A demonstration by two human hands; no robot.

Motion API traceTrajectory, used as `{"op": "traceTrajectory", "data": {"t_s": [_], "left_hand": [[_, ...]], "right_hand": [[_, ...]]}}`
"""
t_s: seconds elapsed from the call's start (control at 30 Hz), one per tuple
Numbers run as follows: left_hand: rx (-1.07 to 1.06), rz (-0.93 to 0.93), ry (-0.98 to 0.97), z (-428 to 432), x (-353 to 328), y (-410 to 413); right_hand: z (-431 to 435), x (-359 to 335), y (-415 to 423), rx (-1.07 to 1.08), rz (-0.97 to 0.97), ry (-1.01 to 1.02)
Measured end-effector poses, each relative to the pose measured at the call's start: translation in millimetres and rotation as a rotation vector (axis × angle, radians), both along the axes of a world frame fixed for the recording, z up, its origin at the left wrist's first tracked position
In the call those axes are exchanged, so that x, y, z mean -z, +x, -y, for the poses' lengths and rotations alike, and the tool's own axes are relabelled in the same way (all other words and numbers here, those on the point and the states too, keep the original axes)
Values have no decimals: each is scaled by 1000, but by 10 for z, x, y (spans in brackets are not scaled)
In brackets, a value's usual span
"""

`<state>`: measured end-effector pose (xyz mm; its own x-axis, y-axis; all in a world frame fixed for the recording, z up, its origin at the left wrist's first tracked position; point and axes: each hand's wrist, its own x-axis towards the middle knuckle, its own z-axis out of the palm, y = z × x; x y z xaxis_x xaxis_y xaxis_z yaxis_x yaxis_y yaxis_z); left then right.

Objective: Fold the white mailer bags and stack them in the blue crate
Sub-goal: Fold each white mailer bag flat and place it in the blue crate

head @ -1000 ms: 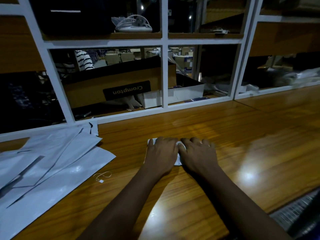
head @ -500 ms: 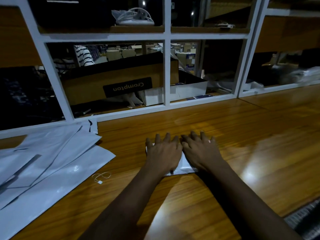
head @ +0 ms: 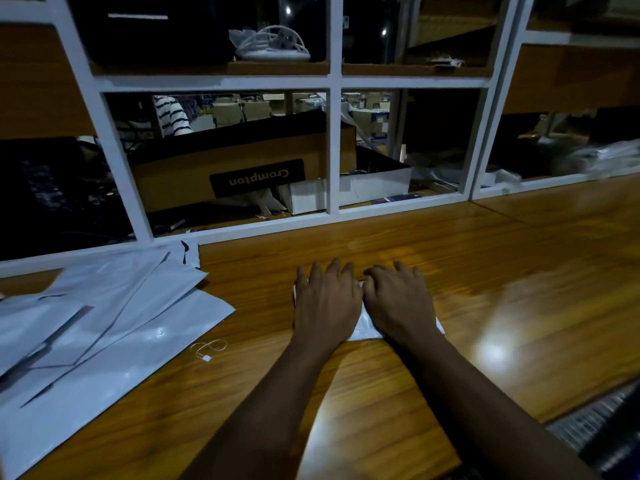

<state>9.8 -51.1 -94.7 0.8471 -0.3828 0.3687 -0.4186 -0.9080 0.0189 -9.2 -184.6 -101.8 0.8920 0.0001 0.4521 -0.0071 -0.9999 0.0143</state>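
A small folded white mailer bag (head: 365, 329) lies on the wooden table (head: 450, 271) in the middle of the view, mostly hidden under my hands. My left hand (head: 325, 303) lies flat on its left half with the fingers spread. Flat on its right half is my right hand (head: 398, 299), fingers slightly bent. Only slivers of the bag show between and behind the wrists. A loose pile of unfolded white mailer bags (head: 86, 334) covers the table's left side. No blue crate is in view.
A white-framed shelf unit (head: 334, 150) stands along the table's back edge, holding a brown Crompton box (head: 242, 174) and a white box (head: 367, 188). A small string tag (head: 207, 349) lies beside the bag pile. A grey ribbed surface (head: 595, 420) shows at the lower right.
The fingers of both hands have stretched forward and flattened over the folded bag, and more of the bag shows near my wrists. The pile on the left has not moved.
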Motion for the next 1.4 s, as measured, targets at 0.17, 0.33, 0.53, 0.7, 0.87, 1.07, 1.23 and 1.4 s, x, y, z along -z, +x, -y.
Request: {"op": "traceTrajectory", "data": {"t_s": [0.17, 0.33, 0.53, 0.7, 0.87, 1.07, 1.23, 1.4], "left_hand": [[121, 0, -92, -147, -6, -125], [155, -309, 18, -544, 12, -197], [85, -453, 28, -644, -21, -111], [39, -435, 42, -673, 28, -144], [-2, -414, 39, -701, 34, -164], [-19, -460, -25, -669, -30, -152], [42, -374, 18, -732, -36, -251], [105, -318, -98, -752, -60, -264]], "right_hand": [[-37, -93, -76, -119, 189, 181], [126, 55, -226, -310, -44, 75], [109, -53, -276, -252, -246, 83], [107, -41, -331, -219, -251, 76], [174, 53, -312, -203, -295, -95], [120, 75, -333, -142, -169, -75], [204, 170, -339, -73, -283, -103], [36, 1, -429, 9, -102, 111]]}}
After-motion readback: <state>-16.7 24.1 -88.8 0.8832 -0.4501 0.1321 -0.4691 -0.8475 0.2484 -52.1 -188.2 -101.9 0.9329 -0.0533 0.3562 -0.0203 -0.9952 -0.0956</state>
